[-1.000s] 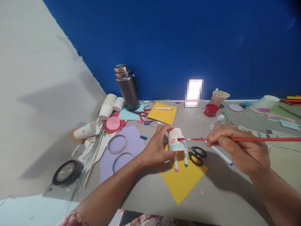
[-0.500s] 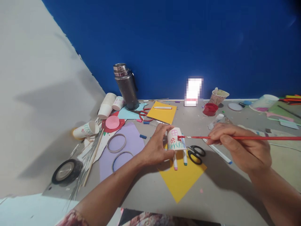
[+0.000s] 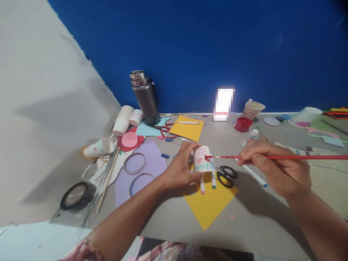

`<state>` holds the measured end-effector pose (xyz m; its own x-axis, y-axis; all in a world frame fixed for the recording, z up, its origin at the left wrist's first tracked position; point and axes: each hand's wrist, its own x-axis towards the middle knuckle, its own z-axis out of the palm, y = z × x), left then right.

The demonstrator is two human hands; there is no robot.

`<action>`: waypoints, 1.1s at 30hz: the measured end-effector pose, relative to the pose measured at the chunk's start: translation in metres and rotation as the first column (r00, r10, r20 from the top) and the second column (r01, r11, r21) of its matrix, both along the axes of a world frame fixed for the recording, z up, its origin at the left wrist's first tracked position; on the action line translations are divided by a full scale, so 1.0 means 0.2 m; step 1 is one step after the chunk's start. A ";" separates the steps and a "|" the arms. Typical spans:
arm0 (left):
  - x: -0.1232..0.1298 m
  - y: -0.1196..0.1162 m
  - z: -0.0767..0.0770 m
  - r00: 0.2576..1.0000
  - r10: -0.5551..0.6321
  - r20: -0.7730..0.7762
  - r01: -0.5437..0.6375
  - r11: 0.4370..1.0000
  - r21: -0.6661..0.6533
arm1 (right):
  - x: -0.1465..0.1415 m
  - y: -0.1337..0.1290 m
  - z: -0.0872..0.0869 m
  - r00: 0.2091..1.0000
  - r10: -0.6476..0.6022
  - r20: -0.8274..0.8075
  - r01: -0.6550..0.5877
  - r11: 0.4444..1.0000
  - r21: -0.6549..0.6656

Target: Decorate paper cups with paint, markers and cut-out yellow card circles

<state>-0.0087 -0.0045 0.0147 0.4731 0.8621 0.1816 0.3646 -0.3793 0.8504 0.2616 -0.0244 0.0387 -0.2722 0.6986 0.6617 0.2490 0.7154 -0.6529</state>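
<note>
Between the thumb and fingers of my left hand (image 3: 181, 165) is a small white paper cup (image 3: 201, 163), turned bottom up. A pink window, red dots and green grass strokes mark its side. My right hand (image 3: 276, 165) grips a red-handled paintbrush (image 3: 312, 157), held level. Its red-coated bristles meet the cup's wall just right of the dots, below the window. Under the cup, two markers (image 3: 213, 180) lie on a yellow paper sheet (image 3: 205, 210), one capped pink and one green. Black-handled scissors (image 3: 227, 176) rest beside them.
An open red paint pot (image 3: 243, 124) stands behind my right hand, near a patterned cup (image 3: 253, 110). At the back left are a steel thermos (image 3: 145, 99) and stacked paper cups (image 3: 123, 119). Tape rings (image 3: 135, 163) lie on purple paper (image 3: 156, 156); black tape (image 3: 77, 195) sits farther left.
The brush tip has shifted very slightly against the cup's wall. Both hands keep their holds, and the whole view has moved a little.
</note>
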 end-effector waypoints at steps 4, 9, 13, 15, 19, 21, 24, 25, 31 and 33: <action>0.00 0.00 0.00 1.000 0.011 0.001 -0.011 1.000 0.012 | 0.01 0.00 0.01 0.998 0.057 0.011 -0.058 0.998 0.021; 0.01 0.00 0.00 1.000 0.014 0.010 -0.014 1.000 -0.007 | 0.01 -0.01 0.02 0.996 0.065 0.059 -0.066 0.998 0.016; 0.00 0.00 0.00 1.000 0.015 0.008 -0.015 1.000 0.005 | 0.01 -0.01 0.01 0.998 0.058 -0.002 -0.058 0.998 0.015; 0.00 0.00 0.00 1.000 0.010 0.012 -0.010 1.000 0.001 | 0.01 0.00 0.00 0.998 0.049 -0.025 -0.049 0.999 0.013; 0.00 0.00 0.00 1.000 0.005 0.018 -0.005 1.000 -0.022 | 0.01 0.00 0.00 0.999 0.042 -0.023 -0.042 0.999 -0.001; 0.01 0.00 0.00 1.000 0.011 0.016 -0.011 1.000 -0.017 | 0.01 0.00 0.00 0.998 0.057 -0.024 -0.057 0.998 0.000; 0.01 0.00 0.00 1.000 0.016 0.010 -0.016 1.000 -0.004 | 0.00 0.00 0.01 0.995 0.097 -0.019 -0.098 0.995 -0.012; 0.01 0.00 0.00 1.000 0.014 0.009 -0.014 1.000 -0.001 | 0.00 0.00 0.01 0.994 0.107 -0.010 -0.107 0.994 -0.015; 0.00 0.00 0.00 1.000 0.005 0.019 -0.004 1.000 -0.019 | 0.01 -0.01 0.02 0.997 0.075 -0.016 -0.075 0.997 -0.024; 0.00 0.00 0.00 1.000 0.001 0.021 -0.001 1.000 -0.025 | 0.01 -0.01 0.02 0.996 0.055 -0.072 -0.056 0.998 -0.017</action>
